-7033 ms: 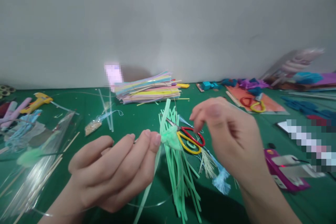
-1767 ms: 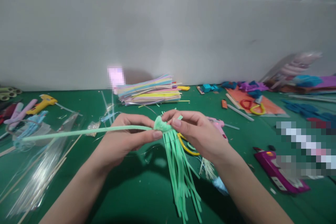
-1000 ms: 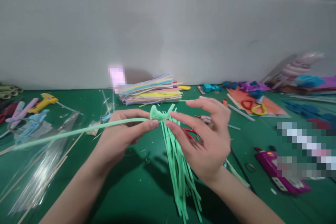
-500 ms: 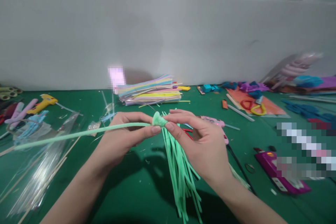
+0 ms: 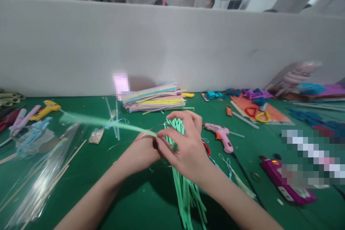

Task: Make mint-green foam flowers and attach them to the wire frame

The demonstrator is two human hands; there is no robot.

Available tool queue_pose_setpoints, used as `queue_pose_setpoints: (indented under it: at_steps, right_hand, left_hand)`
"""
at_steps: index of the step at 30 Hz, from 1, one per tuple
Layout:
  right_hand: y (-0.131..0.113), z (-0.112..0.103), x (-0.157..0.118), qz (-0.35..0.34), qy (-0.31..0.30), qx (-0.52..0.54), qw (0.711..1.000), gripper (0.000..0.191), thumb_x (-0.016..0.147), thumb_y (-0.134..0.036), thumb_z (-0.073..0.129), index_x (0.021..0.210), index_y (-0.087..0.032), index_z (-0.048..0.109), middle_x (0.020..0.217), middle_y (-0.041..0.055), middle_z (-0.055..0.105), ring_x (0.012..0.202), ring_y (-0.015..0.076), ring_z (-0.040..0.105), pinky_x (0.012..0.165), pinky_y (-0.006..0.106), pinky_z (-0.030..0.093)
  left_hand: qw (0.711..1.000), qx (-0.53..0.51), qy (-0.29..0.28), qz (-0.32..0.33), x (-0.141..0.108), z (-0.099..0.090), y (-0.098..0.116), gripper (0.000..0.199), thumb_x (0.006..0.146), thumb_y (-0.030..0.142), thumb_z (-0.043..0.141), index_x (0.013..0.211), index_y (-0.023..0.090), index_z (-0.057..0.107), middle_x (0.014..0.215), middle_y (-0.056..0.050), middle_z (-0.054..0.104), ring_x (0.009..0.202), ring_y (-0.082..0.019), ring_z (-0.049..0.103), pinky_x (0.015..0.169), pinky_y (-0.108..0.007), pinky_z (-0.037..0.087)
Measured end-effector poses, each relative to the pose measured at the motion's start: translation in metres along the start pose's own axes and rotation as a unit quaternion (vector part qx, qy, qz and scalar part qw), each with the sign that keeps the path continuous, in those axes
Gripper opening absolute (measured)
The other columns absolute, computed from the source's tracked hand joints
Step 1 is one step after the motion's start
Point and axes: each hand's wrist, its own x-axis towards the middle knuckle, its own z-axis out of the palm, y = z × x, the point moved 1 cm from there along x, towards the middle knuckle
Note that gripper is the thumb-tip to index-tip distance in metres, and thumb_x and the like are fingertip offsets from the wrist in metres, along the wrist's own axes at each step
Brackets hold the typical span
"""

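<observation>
A light green pipe cleaner [image 5: 134,128] stretches from my hands toward the left, its far part smeared by motion. My right hand [image 5: 185,147] pinches it between thumb and fingers where it meets my left hand. My left hand [image 5: 147,151] is bent and closed at the near end of the strand, its fingertips mostly hidden behind the right hand. A small green bit of the wound piece [image 5: 174,146] shows between the right hand's fingers. Under the hands lies a bunch of green pipe cleaners [image 5: 185,197], pointing toward me.
A pink glue gun [image 5: 221,134] lies right of my hands, a yellow glue gun [image 5: 45,110] at far left. Bundled pastel pipe cleaners [image 5: 153,99] sit by the grey partition [image 5: 161,43]. A magenta device [image 5: 285,181] is at right, clear plastic sleeves [image 5: 45,176] at left.
My right hand has moved left and over my left hand, which has turned downward. The wound green piece is now mostly covered. The loose strand has swung upward on the left.
</observation>
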Motion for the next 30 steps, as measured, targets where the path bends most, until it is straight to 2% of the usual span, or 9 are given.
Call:
queue_pose_setpoints:
  at_steps: [5,13,19,21,23,25,26,28,30]
  right_hand:
    - [0.013,-0.006,0.006,0.038,0.005,0.077,0.996,0.004,0.084,-0.021,0.066,0.081,-0.022,0.068,0.112,0.0087,0.057,0.115,0.0281,0.047,0.098,0.049,0.043]
    - [0.032,-0.018,0.012,0.161,-0.040,0.279,0.946,0.006,0.089,-0.026,0.065,0.084,-0.022,0.064,0.095,0.0031,0.066,0.090,0.0184,0.061,0.084,0.036,0.048]
    - [0.041,-0.008,0.013,0.245,-0.084,0.369,0.893,0.020,0.087,-0.039,0.069,0.086,-0.019,0.066,0.085,0.0014,0.067,0.073,0.0140,0.058,0.067,0.029,0.046]
    - [0.042,-0.003,0.011,0.267,-0.073,0.354,0.893,0.024,0.084,-0.042,0.071,0.084,-0.019,0.063,0.081,0.0010,0.065,0.069,0.0141,0.058,0.061,0.028,0.046]
    - [0.040,0.000,0.009,0.228,0.021,0.266,0.936,0.022,0.083,-0.037,0.073,0.083,-0.020,0.059,0.080,0.0006,0.063,0.071,0.0150,0.059,0.063,0.029,0.047]
    - [0.033,0.001,0.004,0.096,0.139,0.133,0.977,0.015,0.083,-0.023,0.074,0.085,-0.022,0.058,0.081,0.0007,0.061,0.077,0.0159,0.059,0.068,0.031,0.048]
    - [0.029,0.001,0.002,0.016,0.171,0.069,0.983,0.015,0.083,-0.017,0.072,0.088,-0.023,0.060,0.082,0.0012,0.061,0.079,0.0162,0.059,0.069,0.031,0.048]
    - [0.022,0.002,-0.003,-0.118,0.166,-0.030,0.979,0.024,0.082,-0.008,0.070,0.099,-0.025,0.065,0.085,0.0026,0.063,0.079,0.0170,0.058,0.070,0.032,0.048]
    - [0.018,0.004,-0.007,-0.180,0.141,-0.104,0.968,0.034,0.080,-0.008,0.074,0.108,-0.026,0.067,0.086,0.0041,0.065,0.078,0.0184,0.057,0.068,0.033,0.047]
  left_hand:
    - [0.999,-0.006,-0.029,-0.034,0.000,-0.003,0.000,0.017,0.070,0.017,0.064,0.054,0.017,0.059,0.050,0.007,0.040,0.046,-0.008,0.031,0.043,-0.022,0.024]
    - [0.999,-0.017,-0.015,-0.042,-0.006,-0.018,0.009,0.020,0.074,0.035,0.077,0.068,0.018,0.070,0.055,0.006,0.049,0.047,-0.008,0.034,0.043,-0.020,0.025]
    - [0.999,-0.008,-0.012,-0.040,-0.008,-0.020,0.009,0.022,0.073,0.039,0.079,0.068,0.018,0.071,0.053,0.006,0.050,0.046,-0.008,0.039,0.043,-0.019,0.030]
    - [0.999,0.020,0.000,-0.036,-0.008,-0.019,0.010,0.024,0.074,0.040,0.077,0.067,0.018,0.071,0.052,0.006,0.050,0.047,-0.008,0.039,0.043,-0.020,0.031]
    - [0.998,0.054,0.024,-0.031,-0.007,-0.019,0.010,0.025,0.075,0.040,0.075,0.065,0.018,0.069,0.052,0.006,0.049,0.047,-0.008,0.037,0.043,-0.020,0.030]
    - [0.996,0.077,0.044,-0.023,-0.007,-0.019,0.009,0.024,0.076,0.039,0.074,0.064,0.018,0.069,0.053,0.005,0.049,0.048,-0.009,0.037,0.043,-0.021,0.029]
    - [0.995,0.086,0.052,-0.019,-0.006,-0.018,0.008,0.024,0.076,0.038,0.073,0.063,0.019,0.069,0.053,0.005,0.049,0.048,-0.009,0.037,0.043,-0.022,0.028]
    - [0.992,0.100,0.070,-0.014,-0.005,-0.017,0.005,0.020,0.076,0.033,0.070,0.062,0.020,0.070,0.052,0.004,0.049,0.049,-0.011,0.038,0.044,-0.023,0.028]
    - [0.990,0.114,0.088,-0.004,-0.004,-0.017,0.003,0.015,0.076,0.027,0.066,0.062,0.021,0.071,0.052,0.003,0.053,0.051,-0.013,0.042,0.045,-0.024,0.030]
